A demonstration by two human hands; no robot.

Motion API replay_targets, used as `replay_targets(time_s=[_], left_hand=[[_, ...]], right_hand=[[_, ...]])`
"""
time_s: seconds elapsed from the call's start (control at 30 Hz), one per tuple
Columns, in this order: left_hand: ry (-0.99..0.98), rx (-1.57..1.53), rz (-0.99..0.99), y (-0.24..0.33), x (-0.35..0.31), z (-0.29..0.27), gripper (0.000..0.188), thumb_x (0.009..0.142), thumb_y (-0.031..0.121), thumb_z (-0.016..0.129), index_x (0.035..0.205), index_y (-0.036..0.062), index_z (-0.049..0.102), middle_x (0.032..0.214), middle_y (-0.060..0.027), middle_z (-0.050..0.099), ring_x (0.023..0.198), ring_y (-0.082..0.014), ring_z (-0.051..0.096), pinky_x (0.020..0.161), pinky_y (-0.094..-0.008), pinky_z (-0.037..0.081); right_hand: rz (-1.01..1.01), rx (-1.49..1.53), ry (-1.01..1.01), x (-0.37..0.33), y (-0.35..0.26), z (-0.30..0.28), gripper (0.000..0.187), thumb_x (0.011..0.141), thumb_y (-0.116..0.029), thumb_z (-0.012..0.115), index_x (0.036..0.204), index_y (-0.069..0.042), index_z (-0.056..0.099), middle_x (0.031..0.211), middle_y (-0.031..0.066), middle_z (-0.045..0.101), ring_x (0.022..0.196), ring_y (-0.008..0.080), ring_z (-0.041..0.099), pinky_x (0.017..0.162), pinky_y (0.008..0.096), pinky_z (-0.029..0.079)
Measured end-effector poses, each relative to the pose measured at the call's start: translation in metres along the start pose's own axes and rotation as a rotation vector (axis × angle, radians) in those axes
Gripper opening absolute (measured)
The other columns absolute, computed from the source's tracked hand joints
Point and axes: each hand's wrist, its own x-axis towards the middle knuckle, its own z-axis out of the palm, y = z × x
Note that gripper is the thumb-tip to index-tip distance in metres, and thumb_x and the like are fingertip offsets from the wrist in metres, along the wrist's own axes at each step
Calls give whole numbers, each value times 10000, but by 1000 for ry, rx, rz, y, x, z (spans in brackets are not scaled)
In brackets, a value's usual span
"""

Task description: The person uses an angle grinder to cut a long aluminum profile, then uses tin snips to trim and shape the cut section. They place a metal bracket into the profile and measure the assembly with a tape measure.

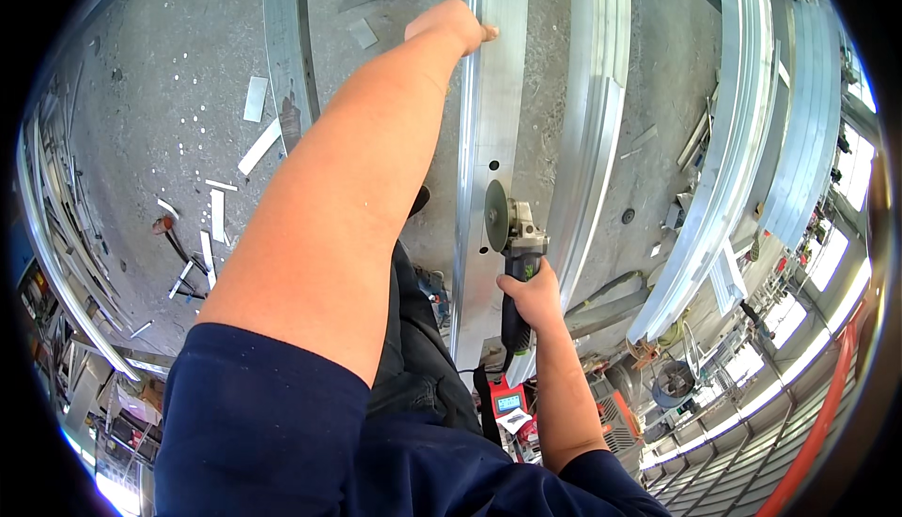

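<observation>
A long silver aluminium profile (500, 113) runs away from me, with several dark round holes in its face. At its far part, my left hand (445, 26) is closed on the left edge, one digit lying on the top face and the other fingers mostly hidden. My right hand (537, 299) is wrapped round the body of an angle grinder (522, 256). The grinder's thin disc (497, 214) stands on edge over the profile, near the holes; whether it touches the metal I cannot tell.
More long profiles (597, 38) lie parallel on the right, and a grey beam (286, 28) on the left. Metal offcuts (259, 148) and a hammer-like tool (165, 227) lie on the concrete floor. A red device with a screen (508, 399) stands by my right forearm.
</observation>
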Motion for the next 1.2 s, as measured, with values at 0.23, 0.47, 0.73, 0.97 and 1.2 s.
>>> replay_targets(time_s=[0.23, 0.47, 0.73, 0.97, 1.2], left_hand=[[-33, 5, -20, -4, -2, -4, 615, 901, 621, 700, 895, 6, 714, 881, -109, 725, 880, -294, 713, 820, -437, 535], [-45, -2, -26, -2, -7, -7, 623, 903, 619, 699, 1009, 6, 741, 991, -132, 747, 958, -303, 719, 857, -436, 536], [-41, 4, -13, -3, -6, -5, 627, 909, 617, 694, 989, -2, 743, 964, -136, 746, 938, -306, 720, 848, -442, 534], [17, 3, 11, -5, -7, -2, 629, 910, 619, 689, 965, -5, 741, 943, -131, 745, 919, -307, 720, 839, -442, 535], [-26, 13, 1, -6, -5, -5, 622, 912, 614, 685, 970, -3, 737, 943, -132, 744, 913, -307, 718, 832, -442, 536]], right_hand=[[-1, -4, -21, -1, -1, 3, 500, 717, -238, 825, 1076, 44, 622, 941, 185, 719, 877, 308, 710, 820, 410, 555], [-15, -15, -15, 2, -2, 2, 507, 716, -240, 829, 1078, 48, 621, 945, 187, 720, 885, 313, 711, 824, 413, 555], [-9, 3, -17, 4, -1, 3, 523, 716, -244, 832, 1093, 52, 623, 968, 197, 724, 903, 322, 716, 830, 414, 555], [-7, -7, -26, 5, 4, 3, 520, 718, -238, 824, 1102, 50, 624, 982, 191, 724, 909, 321, 715, 830, 411, 554], [-8, 12, -22, 5, -12, 1, 529, 716, -241, 821, 1112, 49, 622, 970, 181, 719, 895, 298, 708, 827, 400, 551]])
